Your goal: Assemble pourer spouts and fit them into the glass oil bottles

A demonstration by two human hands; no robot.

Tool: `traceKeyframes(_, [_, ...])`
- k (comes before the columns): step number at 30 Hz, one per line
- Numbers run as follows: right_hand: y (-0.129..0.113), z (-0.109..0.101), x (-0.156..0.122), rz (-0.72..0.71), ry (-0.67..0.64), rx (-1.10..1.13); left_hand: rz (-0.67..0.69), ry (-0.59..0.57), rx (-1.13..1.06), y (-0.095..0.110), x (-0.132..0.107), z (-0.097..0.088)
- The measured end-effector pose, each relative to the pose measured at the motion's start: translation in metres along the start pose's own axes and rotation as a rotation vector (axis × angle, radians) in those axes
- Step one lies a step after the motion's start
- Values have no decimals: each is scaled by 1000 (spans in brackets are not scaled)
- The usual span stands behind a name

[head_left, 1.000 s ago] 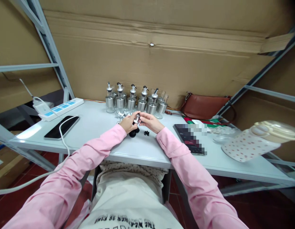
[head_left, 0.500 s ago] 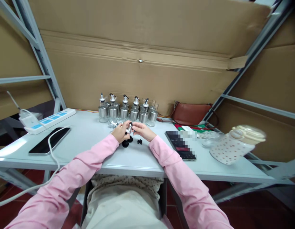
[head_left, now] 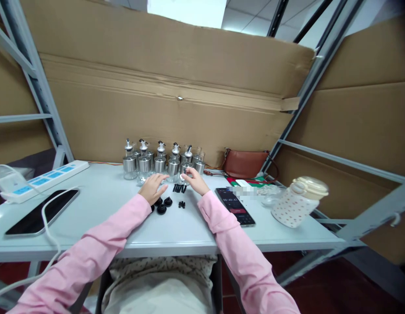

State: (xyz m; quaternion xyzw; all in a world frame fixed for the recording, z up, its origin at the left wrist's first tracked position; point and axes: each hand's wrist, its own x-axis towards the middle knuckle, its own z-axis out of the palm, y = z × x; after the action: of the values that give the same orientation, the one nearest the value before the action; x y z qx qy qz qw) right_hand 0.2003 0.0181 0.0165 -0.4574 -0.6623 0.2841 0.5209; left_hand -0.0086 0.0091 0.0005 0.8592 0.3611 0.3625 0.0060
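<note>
My left hand [head_left: 151, 187] reaches forward over the table with its fingers stretched out, close to small metal parts in front of the bottles. My right hand [head_left: 195, 180] is closed on a small metal pourer cap [head_left: 183, 177] next to the front bottle [head_left: 185, 168]. A row of several steel-sleeved glass bottles with pourer tops [head_left: 143, 161] stands at the back of the white table [head_left: 100, 205]. Small black stoppers [head_left: 164, 205] and short black pieces [head_left: 179, 188] lie just behind my wrists.
A dark phone [head_left: 42, 212] with a white cable and a white power strip [head_left: 42, 179] lie on the left. Another phone [head_left: 235, 206], a spotted cream bottle [head_left: 298, 201], a glass dish and a brown bag [head_left: 244, 162] are on the right. Cardboard covers the back wall.
My hands were together holding a small metal cap; now they have parted and reached toward the bottles. The camera has tilted upward.
</note>
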Motion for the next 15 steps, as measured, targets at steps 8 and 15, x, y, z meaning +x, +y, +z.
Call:
traceKeyframes(8, [22,-7,13,117,-94,94,-81,-198,171,7,38,0])
traceKeyframes(15, [8,-31,24,-200,428,-393,-114,-297,241,11,58,15])
